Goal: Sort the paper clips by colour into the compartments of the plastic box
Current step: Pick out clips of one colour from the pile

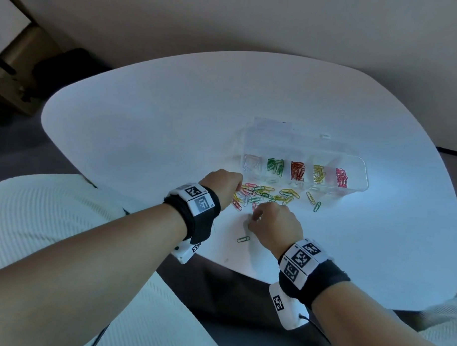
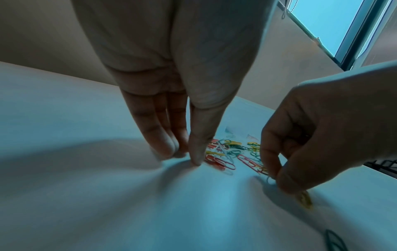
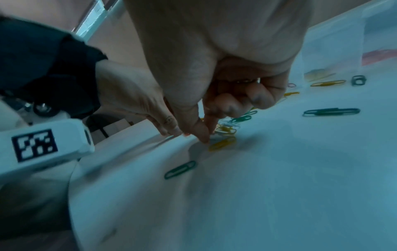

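The clear plastic box [image 1: 362, 175] lies open, its compartments holding white, green, red, yellow and pink clips. In front of it is a pile of loose mixed clips [image 1: 266, 196]. My left hand [image 1: 238, 190] is at the pile's left edge. In the left wrist view its straight fingers [image 2: 169, 146] and thumb touch the table beside red clips [image 2: 219, 163], and no clip shows between them. My right hand [image 1: 254, 216] is at the pile's near edge. Its thumb and forefinger pinch a pale clip [image 2: 268, 179] on the table, next to a yellow clip [image 3: 222, 144], with the other fingers curled.
A lone green clip [image 1: 243, 239] lies near the table's front edge [image 1: 219, 260]. A yellow clip [image 1: 310, 197] and a green clip [image 1: 317, 206] lie apart to the pile's right. The white round table [image 1: 159, 123] stands before a wall, and a white-covered seat [image 1: 39, 218] is at left.
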{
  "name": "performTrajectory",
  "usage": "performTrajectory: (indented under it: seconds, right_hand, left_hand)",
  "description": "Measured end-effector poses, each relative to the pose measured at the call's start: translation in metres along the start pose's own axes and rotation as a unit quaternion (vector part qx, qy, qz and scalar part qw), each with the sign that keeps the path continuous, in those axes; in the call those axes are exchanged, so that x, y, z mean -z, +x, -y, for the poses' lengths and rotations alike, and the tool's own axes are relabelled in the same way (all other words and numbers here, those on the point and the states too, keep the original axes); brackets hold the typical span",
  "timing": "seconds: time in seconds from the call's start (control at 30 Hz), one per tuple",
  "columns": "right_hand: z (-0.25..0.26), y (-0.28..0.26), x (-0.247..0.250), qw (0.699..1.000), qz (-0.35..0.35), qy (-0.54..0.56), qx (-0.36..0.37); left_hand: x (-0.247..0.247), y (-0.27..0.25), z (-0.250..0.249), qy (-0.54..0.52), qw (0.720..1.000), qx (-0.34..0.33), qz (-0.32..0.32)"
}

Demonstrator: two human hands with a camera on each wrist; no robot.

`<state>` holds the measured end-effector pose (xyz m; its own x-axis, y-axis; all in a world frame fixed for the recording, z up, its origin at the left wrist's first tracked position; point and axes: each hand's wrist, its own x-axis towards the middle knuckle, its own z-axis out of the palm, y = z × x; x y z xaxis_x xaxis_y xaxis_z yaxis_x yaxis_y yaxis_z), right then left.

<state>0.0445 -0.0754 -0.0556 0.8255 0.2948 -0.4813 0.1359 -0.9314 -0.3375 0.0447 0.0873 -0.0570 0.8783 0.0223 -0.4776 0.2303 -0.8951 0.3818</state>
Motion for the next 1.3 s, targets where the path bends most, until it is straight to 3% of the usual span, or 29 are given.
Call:
performTrajectory:
  seconds: [0.13,0.17,0.27,0.3,0.33,0.47,0.57,0.67,1.03,1.3]
  right_hand:
    - [-0.014,0.001,0.005,0.98,0.009,0.199,-0.02]
    - [-0.018,0.0,0.006,0.956,0.01,0.29,-0.048]
    - [-0.027,-0.005,0.013,0.814,0.049,0.564,-0.129]
    - [-0.03,-0.007,0.016,0.79,0.065,0.594,-0.137]
    - [-0.031,-0.007,0.018,0.786,0.075,0.599,-0.133]
    - [-0.023,-0.003,0.02,0.851,0.066,0.514,-0.084]
    - [-0.012,0.007,0.015,0.945,0.013,0.326,-0.034]
    - [-0.007,0.016,0.008,0.989,-0.014,0.147,0.027]
    - [-0.018,0.023,0.006,0.998,-0.054,-0.014,0.028]
    - [-0.039,0.021,0.016,0.978,-0.077,0.192,0.002]
  left_hand:
    - [0.003,0.001,0.001,-0.004,1.0,-0.019,-0.002]
    - [0.003,0.001,0.0,-0.005,1.0,-0.028,0.004]
    - [0.001,0.001,-0.003,0.006,0.999,-0.043,0.019]
    - [0.001,0.001,-0.003,0.008,0.999,-0.042,0.022]
    - [0.0,0.001,-0.003,0.006,0.999,-0.039,0.024]
    - [0.001,-0.001,-0.004,-0.012,0.999,-0.013,0.03]
    - [0.004,-0.003,-0.006,-0.012,0.999,-0.007,0.038]
    - [0.008,-0.005,-0.007,-0.023,0.999,-0.009,0.034]
    - [0.012,-0.006,-0.007,-0.084,0.996,-0.02,0.033]
    - [0.021,-0.01,-0.009,-0.087,0.995,-0.029,0.03]
